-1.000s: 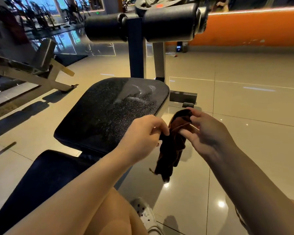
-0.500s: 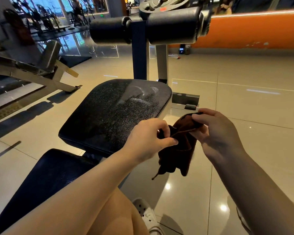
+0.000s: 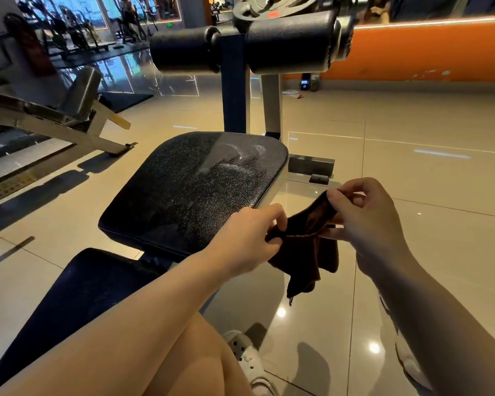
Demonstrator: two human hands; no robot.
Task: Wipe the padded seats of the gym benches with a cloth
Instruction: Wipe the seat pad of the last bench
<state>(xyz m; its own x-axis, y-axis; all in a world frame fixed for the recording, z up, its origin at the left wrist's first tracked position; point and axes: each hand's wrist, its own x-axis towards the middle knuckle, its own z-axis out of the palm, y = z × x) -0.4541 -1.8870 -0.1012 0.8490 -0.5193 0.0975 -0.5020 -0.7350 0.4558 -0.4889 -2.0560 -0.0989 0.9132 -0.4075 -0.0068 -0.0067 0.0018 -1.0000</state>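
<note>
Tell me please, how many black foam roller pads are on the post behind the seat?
2. The left roller pad sticks out left of the dark upright post; the right roller pad sticks out to its right. The weight plate above may hide others.

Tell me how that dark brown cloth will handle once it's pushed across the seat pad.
The dark brown cloth droops between both hands, so probably floppy and light. It may bunch rather than slide flat on the black textured seat pad, unless folded first.
</note>
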